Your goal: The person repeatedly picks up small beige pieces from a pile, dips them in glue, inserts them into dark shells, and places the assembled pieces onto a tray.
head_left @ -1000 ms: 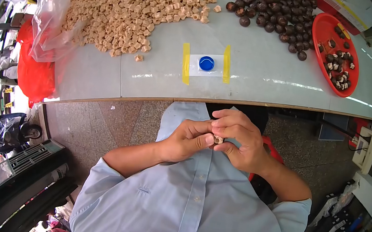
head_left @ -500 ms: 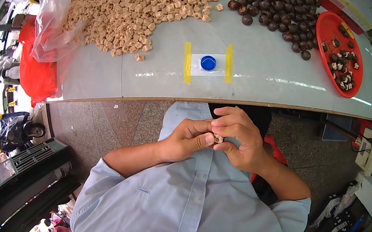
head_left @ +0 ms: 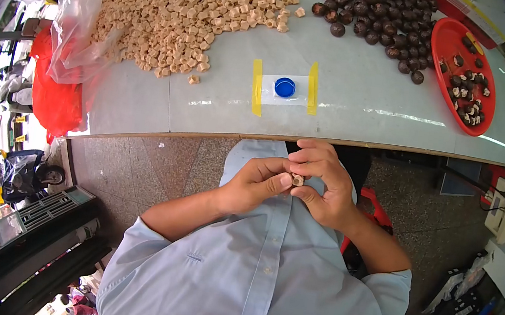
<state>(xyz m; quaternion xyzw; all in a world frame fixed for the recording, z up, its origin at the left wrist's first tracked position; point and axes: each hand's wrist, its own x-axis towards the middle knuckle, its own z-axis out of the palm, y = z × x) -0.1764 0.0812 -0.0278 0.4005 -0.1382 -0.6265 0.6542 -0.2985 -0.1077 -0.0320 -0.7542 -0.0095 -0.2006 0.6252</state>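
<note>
Pinching a small hollow tan piece (head_left: pixel 298 181) together, the left hand (head_left: pixel 254 186) and right hand (head_left: pixel 329 192) meet below the surface's near edge (head_left: pixel 217 131). The piece sits between them, just right of the left thumb, equally near both; its long axis I can't tell. Beyond lie a blue cap (head_left: pixel 285 87), tan pieces (head_left: pixel 161 24) far left, dark balls (head_left: pixel 384 28) far right.

The left forearm (head_left: pixel 187 214) and right forearm (head_left: pixel 378 247) slant inward before the torso (head_left: pixel 239 254). The left hand (head_left: pixel 250 186) pinches between thumb and index finger; the right hand (head_left: pixel 334 194) lies close alongside, thumb below, fingers curled above.
</note>
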